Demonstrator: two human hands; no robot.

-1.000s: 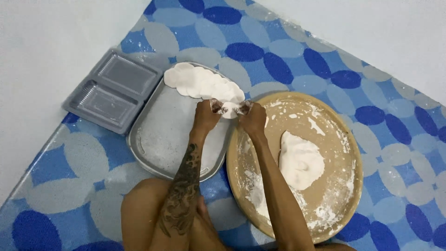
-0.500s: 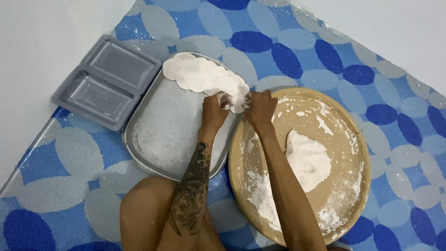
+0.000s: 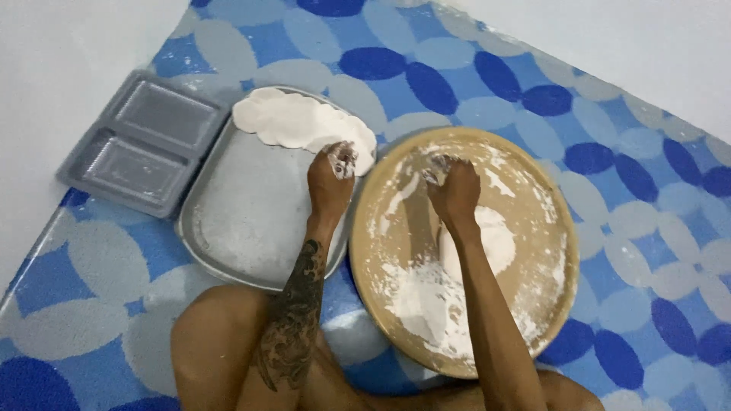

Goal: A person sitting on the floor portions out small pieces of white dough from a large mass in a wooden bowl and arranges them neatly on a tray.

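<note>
There — dough sheets (image 3: 301,122) overlapping leftward along tray rim (image 3: 228,266), left hand (image 3: 331,179) pinching nearest edge.

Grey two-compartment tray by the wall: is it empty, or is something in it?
Empty. Both compartments of the grey plastic tray show only bare clear bottoms; the white dough discs lie on the metal tray beside it.

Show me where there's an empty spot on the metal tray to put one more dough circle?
The metal tray is bare across its middle and near end, below the row of flat dough circles and beside the left hand. Its far end is crowded. The round wooden board holds flour, a dough lump and the right hand.
</note>
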